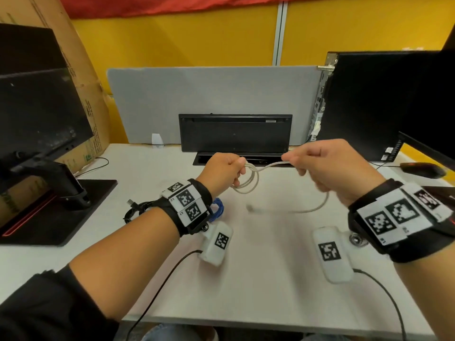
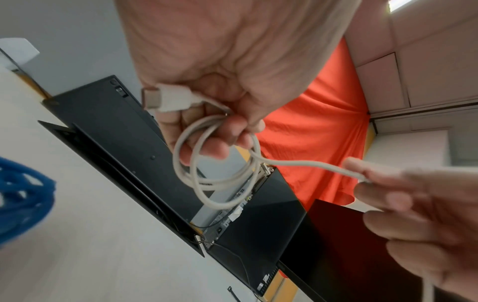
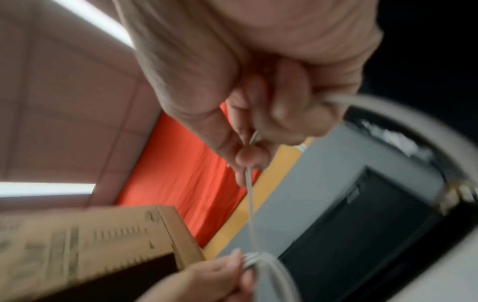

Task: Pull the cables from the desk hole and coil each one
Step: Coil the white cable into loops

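The left hand, just left of centre frame, is closed around a few loops of the white cable, with one plug poking out above its fingers. The right hand, right of centre, pinches the same cable between thumb and fingertips, so a short span runs across between the two hands. The rest droops below the right hand and trails to a loose end in mid frame, above the desk.

The likely trouble, as I see it, is the loops: they hang unevenly, and if the left fingers ease off for the next turn, the coil could spring open. The dangling tail might also whip about or snag on a wrist strap. Behind them the desk hole lies open; a blue coil and a black cable sit at lower left by the left wrist.
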Demonstrator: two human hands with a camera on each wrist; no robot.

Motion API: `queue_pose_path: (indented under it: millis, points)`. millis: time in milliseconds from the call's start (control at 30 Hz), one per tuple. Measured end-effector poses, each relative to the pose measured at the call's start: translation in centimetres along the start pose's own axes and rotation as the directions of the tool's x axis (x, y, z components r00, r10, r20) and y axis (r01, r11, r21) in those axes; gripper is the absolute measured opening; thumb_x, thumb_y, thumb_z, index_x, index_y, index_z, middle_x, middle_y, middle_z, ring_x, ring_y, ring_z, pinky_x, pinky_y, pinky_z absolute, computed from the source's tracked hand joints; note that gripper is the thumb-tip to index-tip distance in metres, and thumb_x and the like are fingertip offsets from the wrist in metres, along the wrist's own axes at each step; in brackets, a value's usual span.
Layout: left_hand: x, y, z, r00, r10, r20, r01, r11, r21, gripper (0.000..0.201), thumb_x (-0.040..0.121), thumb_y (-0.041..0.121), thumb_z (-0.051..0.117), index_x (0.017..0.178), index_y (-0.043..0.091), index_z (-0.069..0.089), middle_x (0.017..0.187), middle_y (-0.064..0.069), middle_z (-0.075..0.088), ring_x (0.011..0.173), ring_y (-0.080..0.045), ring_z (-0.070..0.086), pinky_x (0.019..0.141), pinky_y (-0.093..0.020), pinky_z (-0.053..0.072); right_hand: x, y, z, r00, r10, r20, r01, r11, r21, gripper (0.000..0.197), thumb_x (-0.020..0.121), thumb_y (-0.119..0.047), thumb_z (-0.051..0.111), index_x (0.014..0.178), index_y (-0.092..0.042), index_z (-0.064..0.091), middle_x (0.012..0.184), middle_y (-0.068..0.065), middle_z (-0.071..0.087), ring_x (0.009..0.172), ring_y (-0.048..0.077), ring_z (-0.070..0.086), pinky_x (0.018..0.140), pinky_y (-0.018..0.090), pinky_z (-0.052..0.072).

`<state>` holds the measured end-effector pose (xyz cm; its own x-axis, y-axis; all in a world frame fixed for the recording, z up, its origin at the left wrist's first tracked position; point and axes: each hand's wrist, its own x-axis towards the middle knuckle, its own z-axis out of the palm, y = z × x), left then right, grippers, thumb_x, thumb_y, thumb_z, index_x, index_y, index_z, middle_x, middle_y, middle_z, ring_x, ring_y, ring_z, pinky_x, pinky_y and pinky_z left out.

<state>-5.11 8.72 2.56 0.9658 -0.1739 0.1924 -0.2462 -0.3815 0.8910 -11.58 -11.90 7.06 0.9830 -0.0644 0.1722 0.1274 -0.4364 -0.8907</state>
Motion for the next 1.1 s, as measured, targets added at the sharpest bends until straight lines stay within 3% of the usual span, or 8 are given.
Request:
queue_pose_path:
  millis: [133,300,500,567,633,700,800,1100]
  points:
    - [0.0,0.5,-0.6,0.998,-0.063,0.002,0.063,0.997,-0.033,0.035,0.101,0.015,0.041,0.072,0.007,0.06,0.058,-0.003,0.047,0.051,-0.012,0.051,0.056,-0.017,0.049,0.6,0.6,-0.9,0.95,-0.309,0.039,0.251,0.686,-0.683,0.019,0.093,-0.027,0.06,0.099,-0.037,0.075,0.09,-0.019,0.071,0.089,0.009,0.064,0.071,0.026,0.047]
    - [-1.5,1.6,0.0,0.97,-0.184,0.16,0.243,0.717,-0.653,0.031,0.104,0.019,0.035,0.077,0.01,0.048,0.057,0.003,0.026,0.045,-0.009,0.023,0.044,-0.022,0.031,1.7,2.6,0.3,0.891,-0.451,0.039,0.298,0.52,-0.8,0.018,0.093,-0.023,0.06,0.092,-0.025,0.078,0.092,-0.002,0.072,0.093,0.023,0.053,0.078,0.037,0.046]
    - [-2.3,2.8,2.2,0.978,-0.114,0.176,0.21,0.53,-0.822,0.026,0.104,0.015,0.033,0.082,0.01,0.047,0.057,0.003,0.022,0.042,-0.008,0.02,0.039,-0.02,0.028,1.6,3.2,3.7,0.885,-0.432,-0.172,0.338,0.852,-0.4,0.012,0.087,-0.015,0.067,0.087,-0.015,0.079,0.073,-0.002,0.071,0.067,0.013,0.063,0.068,0.026,0.05]
    - [-2.2,3.0,2.7,0.982,-0.114,0.149,0.186,0.52,-0.834,0.024,0.104,0.015,0.034,0.107,0.003,0.055,0.059,0.001,0.021,0.042,-0.009,0.022,0.039,-0.021,0.031,1.3,2.7,4.4,0.917,-0.351,-0.192,0.325,0.933,-0.153,0.014,0.085,-0.009,0.068,0.082,-0.017,0.079,0.062,-0.009,0.068,0.055,0.005,0.061,0.058,0.017,0.05]
    - [-2.0,2.9,2.9,0.982,-0.147,0.12,0.18,0.516,-0.837,0.04,0.102,0.012,0.036,0.138,-0.007,0.032,0.063,-0.001,0.018,0.042,-0.009,0.025,0.041,-0.023,0.033,1.0,2.2,4.8,0.936,-0.307,-0.173,0.314,0.949,0.015,0.017,0.083,-0.005,0.067,0.081,-0.016,0.079,0.06,-0.006,0.069,0.051,0.006,0.062,0.055,0.018,0.052]
    - [-1.7,2.7,3.0,0.987,-0.139,0.083,0.146,0.545,-0.826,0.032,0.102,0.013,0.036,0.129,-0.002,0.045,0.061,-0.001,0.022,0.04,-0.01,0.03,0.044,-0.025,0.035,0.6,1.9,5.0,0.954,-0.263,-0.145,0.278,0.956,0.095,0.019,0.084,-0.002,0.065,0.081,-0.014,0.079,0.063,0.002,0.07,0.056,0.017,0.065,0.061,0.029,0.057]
    - [-1.6,2.4,3.0,0.988,-0.146,0.041,0.122,0.604,-0.788,0.027,0.104,0.019,0.036,0.084,0.008,0.05,0.054,0.0,0.031,0.039,-0.011,0.042,0.045,-0.025,0.04,0.3,1.5,5.1,0.987,-0.145,-0.072,0.158,0.954,0.256,0.022,0.084,0.002,0.059,0.081,-0.008,0.079,0.074,0.013,0.073,0.071,0.03,0.07,0.075,0.042,0.06]
    - [-1.7,2.2,3.6,0.996,-0.092,0.014,0.075,0.713,-0.697,0.031,0.105,0.028,0.035,0.084,0.012,0.051,0.056,0.004,0.035,0.046,-0.008,0.035,0.062,-0.03,0.042,-0.6,1.2,5.5,0.999,0.029,-0.019,-0.02,0.935,0.354,0.026,0.094,-0.019,0.058,0.075,-0.01,0.072,0.081,0.01,0.073,0.08,0.026,0.064,0.071,0.036,0.05]
